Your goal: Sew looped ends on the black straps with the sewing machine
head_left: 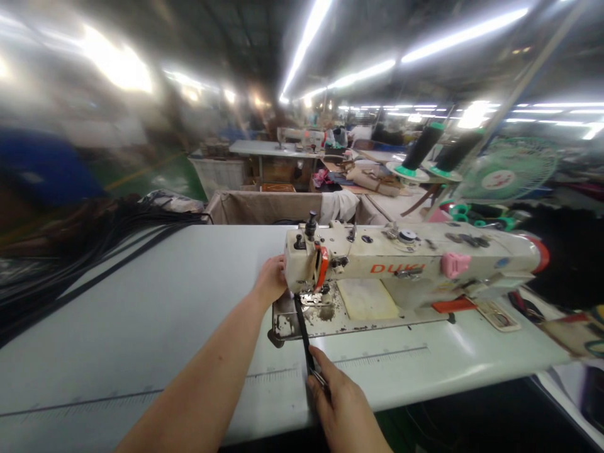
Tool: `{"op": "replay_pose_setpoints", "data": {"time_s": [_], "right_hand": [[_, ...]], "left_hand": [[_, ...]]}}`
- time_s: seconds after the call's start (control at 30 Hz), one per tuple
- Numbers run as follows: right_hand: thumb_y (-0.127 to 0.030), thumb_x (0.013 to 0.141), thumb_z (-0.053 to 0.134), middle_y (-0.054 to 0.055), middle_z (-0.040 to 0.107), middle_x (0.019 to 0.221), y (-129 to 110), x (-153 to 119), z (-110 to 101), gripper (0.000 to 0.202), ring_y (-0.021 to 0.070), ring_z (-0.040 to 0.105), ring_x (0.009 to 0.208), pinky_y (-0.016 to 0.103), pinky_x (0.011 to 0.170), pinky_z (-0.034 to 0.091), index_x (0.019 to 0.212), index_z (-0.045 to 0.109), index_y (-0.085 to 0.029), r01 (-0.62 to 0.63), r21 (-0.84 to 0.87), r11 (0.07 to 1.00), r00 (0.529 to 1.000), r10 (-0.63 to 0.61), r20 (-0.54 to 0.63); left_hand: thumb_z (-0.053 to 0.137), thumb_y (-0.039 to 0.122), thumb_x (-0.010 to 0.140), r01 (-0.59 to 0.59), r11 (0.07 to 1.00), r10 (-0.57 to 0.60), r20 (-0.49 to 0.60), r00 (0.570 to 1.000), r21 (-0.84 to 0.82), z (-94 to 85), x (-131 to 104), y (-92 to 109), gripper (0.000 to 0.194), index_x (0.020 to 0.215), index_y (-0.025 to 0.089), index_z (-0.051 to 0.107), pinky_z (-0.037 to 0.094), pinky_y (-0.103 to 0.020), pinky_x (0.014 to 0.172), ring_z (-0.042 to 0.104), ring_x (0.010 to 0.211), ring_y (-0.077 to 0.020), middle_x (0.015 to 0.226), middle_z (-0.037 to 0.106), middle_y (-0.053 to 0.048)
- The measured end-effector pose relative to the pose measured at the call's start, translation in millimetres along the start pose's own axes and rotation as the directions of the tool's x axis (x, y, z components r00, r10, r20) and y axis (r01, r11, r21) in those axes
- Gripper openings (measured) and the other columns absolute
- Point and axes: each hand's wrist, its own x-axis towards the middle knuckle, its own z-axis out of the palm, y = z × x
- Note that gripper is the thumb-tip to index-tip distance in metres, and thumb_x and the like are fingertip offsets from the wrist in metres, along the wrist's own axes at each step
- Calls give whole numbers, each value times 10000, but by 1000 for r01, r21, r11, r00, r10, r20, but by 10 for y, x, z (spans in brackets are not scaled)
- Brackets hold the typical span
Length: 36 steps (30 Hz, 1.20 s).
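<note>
A narrow black strap [303,327] runs from under the needle area of the white sewing machine [349,255] toward the table's front edge. My right hand [337,399] is closed near the strap's front part, thumb and index finger pinching it. A small shiny metal tool [319,376] also sits in that hand; its kind is not clear. On the far left side of the machine head, my left hand [271,281] reaches behind it. Its fingertips are partly hidden there, so whether they grip the strap does not show. The strap passes over the worn metal bed plate [287,325].
Many black straps [117,242] lie heaped over the table's left side. A printed ruler [382,357] runs along the table [189,327] front. Thread cones [421,151] and a green fan [507,173] stand at the back right. Beyond the table is a fabric-lined bin [268,206].
</note>
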Motion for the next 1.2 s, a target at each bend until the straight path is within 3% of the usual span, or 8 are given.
{"op": "replay_pose_setpoints", "data": {"time_s": [0.1,0.27,0.37,0.47,0.6,0.73,0.9,1.2], "right_hand": [[-230,964,492,124,705,1317,-22,10,-15,488,279,661,1229,397,1073,512,1444,577,-209,53,19,998,997,-52,-58],[-264,975,520,97,667,1096,-42,-16,-42,386,239,678,983,371,933,558,1342,633,-230,115,4,993,976,-112,-189],[-340,1007,528,96,636,1155,-115,-17,-73,351,236,637,1073,368,988,517,1328,630,-240,163,57,985,964,-146,-223],[-411,1043,481,92,645,1158,-207,34,-89,308,233,612,1121,362,1018,481,1206,677,-238,210,145,967,960,-175,-220],[-517,1026,471,67,667,920,-277,185,-27,390,227,632,909,347,827,497,914,689,-213,179,216,960,978,-150,-142],[-695,957,479,-9,577,628,-313,376,132,545,164,552,618,289,588,403,897,691,-196,-7,413,911,999,-11,42],[-820,821,558,8,667,681,-370,648,352,628,95,481,447,241,439,275,833,610,-194,-178,631,755,974,44,221],[-816,810,541,-26,555,589,-504,932,518,647,61,315,404,232,422,189,799,623,-174,-192,636,748,947,-28,320]], "left_hand": [[663,141,762,29,999,-30,-29,999,-34,-52,8,41,76,710,176,706,510,-393,981,674,1048,-272,1056,762,-96],[688,251,750,133,985,-148,-141,979,-112,-192,-80,75,100,674,190,665,486,-358,921,653,1020,-254,1042,739,-81],[676,418,792,210,952,-254,-193,948,-223,-269,-216,88,237,719,193,673,496,-353,819,661,881,-249,839,728,-48],[667,479,794,228,892,-329,-214,920,-391,-330,-386,107,301,799,179,679,530,-351,800,683,849,-236,817,733,-51],[694,522,779,174,789,-373,-233,898,-589,-406,-664,129,363,818,172,608,594,-382,882,723,894,-218,864,728,-68],[771,525,768,133,738,-383,-248,890,-662,-491,-998,146,420,906,151,639,605,-416,953,736,897,-202,895,735,-64],[782,482,818,84,767,-357,-314,880,-636,-598,-1378,148,358,943,171,659,599,-414,998,751,988,-221,959,768,-62],[732,475,890,107,860,-300,-325,897,-498,-795,-1853,182,324,1026,193,649,572,-455,1047,745,1076,-260,1074,786,-89]]}}
